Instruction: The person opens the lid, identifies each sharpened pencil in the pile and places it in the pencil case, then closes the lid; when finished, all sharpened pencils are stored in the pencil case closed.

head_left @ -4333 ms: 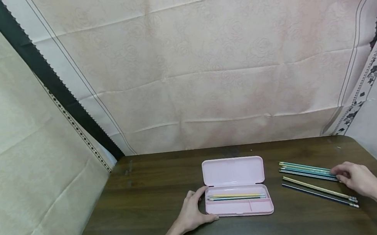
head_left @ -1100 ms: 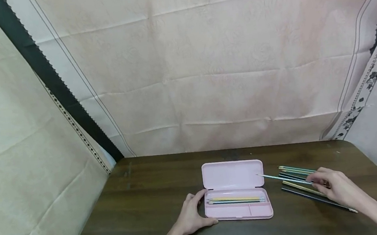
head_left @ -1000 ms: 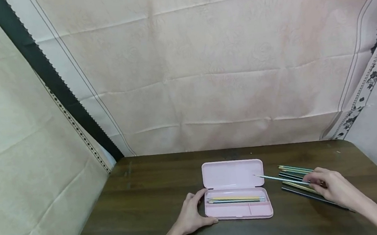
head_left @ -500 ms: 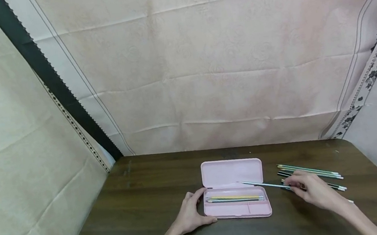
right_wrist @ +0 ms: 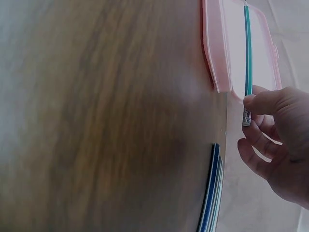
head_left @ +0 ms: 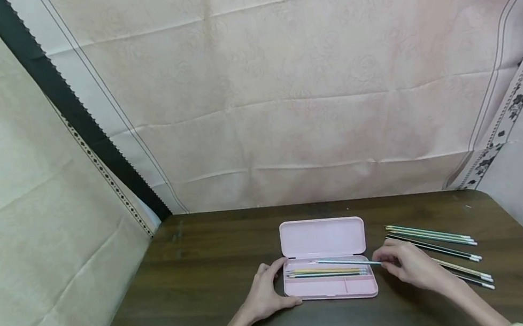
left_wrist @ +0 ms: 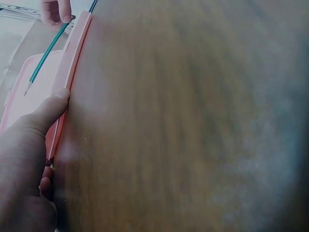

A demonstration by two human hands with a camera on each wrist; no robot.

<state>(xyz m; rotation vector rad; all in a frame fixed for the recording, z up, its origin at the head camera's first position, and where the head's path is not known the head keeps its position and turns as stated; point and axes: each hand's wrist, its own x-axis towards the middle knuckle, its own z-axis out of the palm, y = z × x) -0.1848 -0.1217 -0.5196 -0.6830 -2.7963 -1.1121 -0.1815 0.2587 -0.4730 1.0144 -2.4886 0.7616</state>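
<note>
A pink pencil case [head_left: 318, 288] lies with its lid folded back on the table. Several pencils [head_left: 324, 272], yellow and dark ones among them, lie in its long rear compartment. My left hand [head_left: 267, 297] grips the case's left end, thumb at the front corner and fingers at the back. Between thumb and fingers, my right hand [head_left: 414, 266] pinches a teal pencil [right_wrist: 248, 53] near its eraser end. That pencil points left and overlaps the rear of the case in the head view, tip near the hinge. In the left wrist view the teal pencil [left_wrist: 46, 58] slants over the pink lid.
Right of the case, several loose pencils [head_left: 436, 235] in green and dark colours lie on the brown table [head_left: 214, 260]. A yellowish pencil [head_left: 467, 267] and a dark one lie nearer, partly behind my right forearm. Pale cloth hangs behind and at both sides.
My right hand has picked a teal pencil from the loose ones and carried it left, from beside the pile to over the case. My left hand stays at the case.
</note>
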